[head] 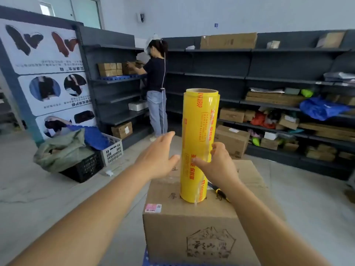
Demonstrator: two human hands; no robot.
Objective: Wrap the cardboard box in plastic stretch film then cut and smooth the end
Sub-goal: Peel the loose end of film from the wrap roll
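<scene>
The cardboard box is not yet wrapped; the step in hand appears to be finding the loose end of the film. The roll of film is stood upright on the box's top. The left hand is held open just beside the roll, while the right hand, fingers spread, is laid against its side. Next, the film's edge would need peeling free. A yellow-handled cutter lies on the box behind the roll.
</scene>
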